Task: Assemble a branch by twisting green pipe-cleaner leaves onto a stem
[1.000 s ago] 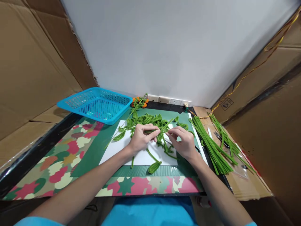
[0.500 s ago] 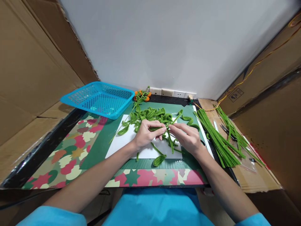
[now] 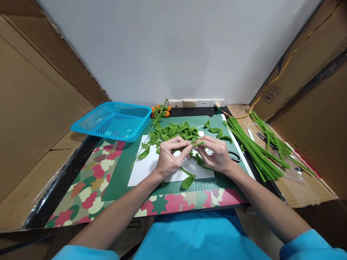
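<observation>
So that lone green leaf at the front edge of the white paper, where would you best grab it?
Probably by its thin stem, pinched from above. The leaf lies flat, apart from the pile, stem running back toward the left hand, which with the right hand pinches a green pipe cleaner. The looped blade looks soft and easily squashed.

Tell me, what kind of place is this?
Probably a craft table for pretend plants: the left hand and right hand pinch a fuzzy green wire, bent leaves lie piled behind, straight wires at the right.

White wall [image 3: 173, 50] behind; cardboard panels [image 3: 32, 101] flank table.
</observation>
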`<act>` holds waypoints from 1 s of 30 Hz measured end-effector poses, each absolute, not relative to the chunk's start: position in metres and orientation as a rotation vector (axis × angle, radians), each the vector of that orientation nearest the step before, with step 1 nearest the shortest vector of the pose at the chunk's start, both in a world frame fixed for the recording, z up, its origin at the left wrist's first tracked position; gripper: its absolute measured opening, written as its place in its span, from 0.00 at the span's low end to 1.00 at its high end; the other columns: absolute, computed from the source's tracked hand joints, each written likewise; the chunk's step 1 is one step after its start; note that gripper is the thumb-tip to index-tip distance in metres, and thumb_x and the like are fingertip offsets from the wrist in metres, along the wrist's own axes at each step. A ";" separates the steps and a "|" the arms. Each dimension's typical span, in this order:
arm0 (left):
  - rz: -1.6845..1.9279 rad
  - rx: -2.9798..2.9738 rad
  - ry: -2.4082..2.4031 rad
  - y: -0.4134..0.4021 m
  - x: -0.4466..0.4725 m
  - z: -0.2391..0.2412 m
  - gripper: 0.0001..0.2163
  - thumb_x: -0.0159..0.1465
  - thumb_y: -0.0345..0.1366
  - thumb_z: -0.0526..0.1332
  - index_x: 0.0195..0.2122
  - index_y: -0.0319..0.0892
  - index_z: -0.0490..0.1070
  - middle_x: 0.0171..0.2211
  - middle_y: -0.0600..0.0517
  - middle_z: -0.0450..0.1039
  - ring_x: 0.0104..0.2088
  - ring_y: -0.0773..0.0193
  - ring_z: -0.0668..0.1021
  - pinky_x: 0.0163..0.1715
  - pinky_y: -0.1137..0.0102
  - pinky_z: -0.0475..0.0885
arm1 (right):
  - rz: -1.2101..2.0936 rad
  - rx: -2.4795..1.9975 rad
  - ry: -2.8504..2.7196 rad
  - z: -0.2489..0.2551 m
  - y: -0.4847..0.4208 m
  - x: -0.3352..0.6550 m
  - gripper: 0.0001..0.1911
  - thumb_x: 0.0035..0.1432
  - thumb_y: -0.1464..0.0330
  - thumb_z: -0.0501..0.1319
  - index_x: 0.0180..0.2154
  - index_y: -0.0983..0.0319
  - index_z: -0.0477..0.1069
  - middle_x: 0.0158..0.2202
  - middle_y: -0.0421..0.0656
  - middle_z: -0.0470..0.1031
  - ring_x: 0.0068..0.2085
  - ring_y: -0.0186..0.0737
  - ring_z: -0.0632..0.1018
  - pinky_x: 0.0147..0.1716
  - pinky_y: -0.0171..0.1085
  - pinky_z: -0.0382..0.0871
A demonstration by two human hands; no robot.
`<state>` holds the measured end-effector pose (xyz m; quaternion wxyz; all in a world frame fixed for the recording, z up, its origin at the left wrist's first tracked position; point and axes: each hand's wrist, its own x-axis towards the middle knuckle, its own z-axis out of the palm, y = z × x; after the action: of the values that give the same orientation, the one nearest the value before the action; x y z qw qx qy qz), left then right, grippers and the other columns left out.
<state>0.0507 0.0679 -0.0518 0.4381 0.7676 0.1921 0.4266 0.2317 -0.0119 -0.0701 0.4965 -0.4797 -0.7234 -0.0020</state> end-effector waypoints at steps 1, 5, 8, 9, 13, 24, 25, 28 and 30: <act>1.090 1.956 0.466 0.067 0.050 -0.051 0.05 0.65 0.31 0.69 0.34 0.39 0.85 0.29 0.49 0.78 0.28 0.64 0.80 0.30 0.71 0.75 | 0.074 -1.167 -1.735 -0.066 -0.013 0.231 0.09 0.71 0.70 0.59 0.41 0.60 0.79 0.35 0.46 0.81 0.33 0.39 0.79 0.33 0.37 0.74; 1.225 2.252 0.362 0.071 0.046 -0.051 0.06 0.65 0.26 0.67 0.37 0.41 0.84 0.30 0.49 0.80 0.29 0.65 0.80 0.29 0.72 0.75 | 0.350 -1.162 -1.634 -0.051 -0.015 0.233 0.12 0.70 0.63 0.62 0.35 0.60 0.79 0.32 0.45 0.79 0.32 0.40 0.77 0.33 0.38 0.71; 1.340 2.592 0.109 0.077 0.039 -0.054 0.13 0.64 0.22 0.65 0.45 0.43 0.83 0.34 0.47 0.83 0.31 0.63 0.83 0.30 0.73 0.76 | 0.704 -1.127 -1.498 -0.045 -0.014 0.235 0.18 0.67 0.55 0.65 0.31 0.61 0.77 0.28 0.42 0.75 0.28 0.37 0.73 0.28 0.36 0.68; 1.383 2.665 0.032 0.079 0.037 -0.054 0.15 0.64 0.22 0.65 0.47 0.44 0.83 0.34 0.47 0.84 0.31 0.62 0.84 0.32 0.72 0.77 | 0.847 -1.098 -1.448 -0.043 -0.013 0.236 0.20 0.65 0.52 0.67 0.30 0.62 0.76 0.27 0.41 0.73 0.25 0.35 0.72 0.26 0.35 0.66; 1.427 2.791 -0.097 0.083 0.034 -0.053 0.18 0.63 0.21 0.65 0.51 0.46 0.82 0.36 0.47 0.85 0.34 0.59 0.86 0.37 0.71 0.81 | 1.218 -0.953 -1.326 -0.041 -0.009 0.240 0.26 0.56 0.46 0.71 0.27 0.63 0.74 0.20 0.36 0.68 0.21 0.32 0.68 0.21 0.33 0.62; 0.775 1.748 0.561 0.082 0.054 -0.047 0.10 0.64 0.40 0.72 0.36 0.36 0.84 0.23 0.50 0.79 0.19 0.66 0.78 0.20 0.74 0.76 | 0.726 -1.307 -1.557 -0.054 -0.004 0.237 0.15 0.71 0.58 0.60 0.33 0.60 0.69 0.26 0.36 0.67 0.28 0.35 0.67 0.29 0.34 0.59; 0.723 1.676 0.581 0.083 0.054 -0.049 0.12 0.63 0.42 0.73 0.36 0.36 0.84 0.22 0.49 0.79 0.19 0.65 0.78 0.20 0.73 0.76 | 0.671 -1.341 -1.616 -0.055 -0.005 0.236 0.15 0.72 0.60 0.58 0.33 0.60 0.68 0.26 0.36 0.66 0.28 0.35 0.67 0.29 0.34 0.58; 0.624 1.550 0.601 0.084 0.051 -0.054 0.14 0.61 0.44 0.74 0.34 0.35 0.83 0.20 0.49 0.77 0.19 0.65 0.78 0.19 0.74 0.74 | 0.569 -1.375 -1.744 -0.056 -0.006 0.234 0.13 0.74 0.63 0.54 0.34 0.59 0.66 0.27 0.37 0.66 0.29 0.37 0.66 0.31 0.35 0.57; 0.588 1.549 0.590 0.085 0.049 -0.057 0.13 0.61 0.44 0.74 0.33 0.36 0.83 0.19 0.50 0.76 0.18 0.66 0.76 0.18 0.74 0.73 | 0.575 -1.366 -1.792 -0.056 -0.007 0.234 0.13 0.74 0.64 0.53 0.33 0.59 0.64 0.28 0.37 0.66 0.29 0.37 0.66 0.31 0.35 0.57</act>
<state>0.0487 0.0854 -0.0570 0.6376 0.6785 0.2583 0.2576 0.2340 -0.0066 -0.0561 0.3967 -0.5391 -0.7075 0.2269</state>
